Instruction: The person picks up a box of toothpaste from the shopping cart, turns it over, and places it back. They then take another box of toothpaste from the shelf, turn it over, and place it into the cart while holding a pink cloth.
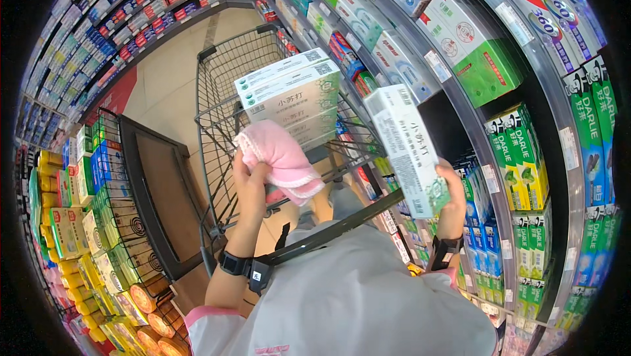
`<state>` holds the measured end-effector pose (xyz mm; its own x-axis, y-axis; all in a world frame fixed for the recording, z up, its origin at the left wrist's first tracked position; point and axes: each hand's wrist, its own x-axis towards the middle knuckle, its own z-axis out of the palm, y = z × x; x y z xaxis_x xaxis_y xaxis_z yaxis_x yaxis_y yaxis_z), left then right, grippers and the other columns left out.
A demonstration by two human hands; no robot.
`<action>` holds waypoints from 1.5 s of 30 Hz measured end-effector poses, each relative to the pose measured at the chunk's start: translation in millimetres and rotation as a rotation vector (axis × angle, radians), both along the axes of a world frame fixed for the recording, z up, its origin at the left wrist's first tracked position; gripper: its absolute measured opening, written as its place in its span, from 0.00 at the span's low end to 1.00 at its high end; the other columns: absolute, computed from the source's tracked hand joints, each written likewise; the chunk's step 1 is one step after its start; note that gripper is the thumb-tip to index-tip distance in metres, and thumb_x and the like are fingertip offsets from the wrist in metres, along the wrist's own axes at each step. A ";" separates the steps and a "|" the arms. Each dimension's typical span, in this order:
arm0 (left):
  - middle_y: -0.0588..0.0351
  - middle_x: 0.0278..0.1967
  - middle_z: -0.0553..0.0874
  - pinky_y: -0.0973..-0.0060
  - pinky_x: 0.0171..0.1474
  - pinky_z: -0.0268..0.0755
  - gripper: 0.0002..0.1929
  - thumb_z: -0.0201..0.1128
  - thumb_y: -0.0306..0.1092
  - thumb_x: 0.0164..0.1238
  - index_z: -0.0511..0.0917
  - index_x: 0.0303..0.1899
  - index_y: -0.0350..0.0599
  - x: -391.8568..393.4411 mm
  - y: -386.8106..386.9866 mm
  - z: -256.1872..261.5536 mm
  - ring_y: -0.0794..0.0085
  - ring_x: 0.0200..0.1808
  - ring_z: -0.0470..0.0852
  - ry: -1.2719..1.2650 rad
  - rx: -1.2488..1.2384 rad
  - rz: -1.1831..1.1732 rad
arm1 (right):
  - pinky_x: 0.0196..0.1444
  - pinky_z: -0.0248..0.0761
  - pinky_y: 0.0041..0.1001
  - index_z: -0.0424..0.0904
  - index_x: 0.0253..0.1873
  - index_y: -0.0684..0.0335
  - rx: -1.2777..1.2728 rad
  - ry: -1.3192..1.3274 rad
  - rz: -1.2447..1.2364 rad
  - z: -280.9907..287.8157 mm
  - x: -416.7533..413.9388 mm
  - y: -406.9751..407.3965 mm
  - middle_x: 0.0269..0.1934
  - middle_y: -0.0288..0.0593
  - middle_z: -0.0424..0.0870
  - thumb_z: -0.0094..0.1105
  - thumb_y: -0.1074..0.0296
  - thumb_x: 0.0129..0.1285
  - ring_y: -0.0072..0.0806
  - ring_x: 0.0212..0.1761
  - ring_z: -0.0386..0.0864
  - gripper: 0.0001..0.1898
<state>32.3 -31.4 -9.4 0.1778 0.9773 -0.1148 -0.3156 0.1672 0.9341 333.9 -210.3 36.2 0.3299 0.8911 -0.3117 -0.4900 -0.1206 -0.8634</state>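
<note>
A folded pink cloth (pixel 281 156) with a pale stitched edge is in my left hand (pixel 251 173), over the near end of a shopping cart (pixel 217 124). My right hand (pixel 451 186) grips the outer side of a white toothpaste carton (pixel 402 144), tilted upright between the cart and the shelf. Several similar cartons (pixel 296 104) are stacked in the cart, with green marks and printed writing on them. The cloth covers part of the stack's lower left. The cart's handlebar (pixel 340 228) runs across in front of my body.
Shelves of Darlie toothpaste boxes (pixel 517 159) and white-and-green cartons (pixel 473 40) rise close on my right. A dark gap (pixel 443 119) shows in the shelf beside the held carton. At left stands a wire rack (pixel 113 198) of boxed goods; farther shelves (pixel 148 16) curve behind.
</note>
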 end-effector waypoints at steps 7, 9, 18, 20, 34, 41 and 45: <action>0.53 0.47 0.77 0.78 0.50 0.67 0.25 0.49 0.19 0.53 0.66 0.57 0.34 1.7 -4.0 3.4 0.72 0.47 0.76 0.156 0.073 -0.213 | 0.50 0.68 0.22 0.64 0.60 0.75 0.002 -0.213 0.346 3.2 -50.2 49.4 0.49 0.51 0.77 0.59 0.69 0.53 0.28 0.48 0.76 0.30; 0.52 0.49 0.77 0.77 0.52 0.66 0.26 0.50 0.18 0.53 0.64 0.58 0.34 5.4 -7.4 -2.8 0.72 0.49 0.75 0.167 0.083 -0.367 | 0.47 0.67 0.21 0.65 0.61 0.70 -0.026 -0.306 0.386 1.5 -67.9 57.8 0.47 0.45 0.76 0.61 0.72 0.52 0.24 0.45 0.75 0.30; 0.50 0.54 0.74 0.79 0.54 0.65 0.29 0.47 0.16 0.52 0.60 0.61 0.33 1.4 -1.1 -2.8 0.72 0.53 0.73 0.005 0.061 -0.138 | 0.46 0.64 0.23 0.67 0.60 0.68 0.074 -1.006 0.491 14.4 -90.6 80.7 0.43 0.44 0.71 0.67 0.68 0.48 0.27 0.43 0.69 0.32; 0.50 0.54 0.74 0.79 0.54 0.65 0.30 0.47 0.15 0.52 0.60 0.62 0.33 -1.4 -0.1 -5.4 0.72 0.53 0.73 0.024 0.059 -0.149 | 0.45 0.65 0.24 0.67 0.60 0.67 0.077 -0.977 0.488 16.1 -88.9 80.7 0.43 0.44 0.71 0.67 0.68 0.48 0.27 0.43 0.70 0.32; 0.57 0.37 0.80 0.82 0.38 0.72 0.24 0.53 0.19 0.49 0.71 0.54 0.37 2.0 -17.7 19.0 0.79 0.40 0.76 0.349 0.098 -0.667 | 0.45 0.68 0.20 0.63 0.62 0.70 0.038 -0.275 0.043 -5.0 -99.4 116.8 0.41 0.41 0.77 0.57 0.69 0.59 0.22 0.43 0.75 0.27; 0.57 0.37 0.82 0.77 0.38 0.74 0.22 0.53 0.21 0.48 0.74 0.51 0.39 5.2 -24.5 7.0 0.75 0.37 0.79 0.246 0.572 -0.892 | 0.53 0.66 0.24 0.61 0.62 0.70 0.104 -0.007 0.043 -8.5 -80.2 121.2 0.53 0.44 0.74 0.50 0.66 0.65 0.24 0.52 0.74 0.23; 0.54 0.41 0.80 0.78 0.43 0.71 0.24 0.51 0.20 0.52 0.69 0.55 0.38 5.5 -16.9 3.3 0.74 0.41 0.78 0.273 0.085 -0.555 | 0.58 0.63 0.31 0.61 0.62 0.68 0.245 0.346 0.077 -33.5 -66.5 112.8 0.56 0.45 0.73 0.44 0.62 0.68 0.30 0.56 0.72 0.22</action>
